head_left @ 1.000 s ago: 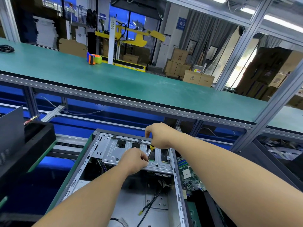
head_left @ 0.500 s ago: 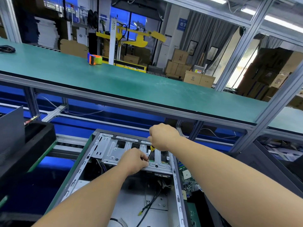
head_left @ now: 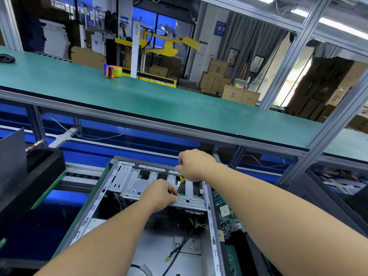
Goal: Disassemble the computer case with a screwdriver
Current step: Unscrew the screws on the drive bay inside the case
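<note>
A long green-topped shelf [head_left: 159, 100] on an aluminium frame crosses the middle of the frame from left to lower right, bearing a green-and-orange tape dispenser [head_left: 112, 71] toward upper left and a coiled black cable [head_left: 7, 58] at the far left edge.

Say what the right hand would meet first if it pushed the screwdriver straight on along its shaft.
Likely the metal drive bracket in the computer case: the right hand angles the screwdriver down toward it, beside the left hand. The tip is hidden.
</note>
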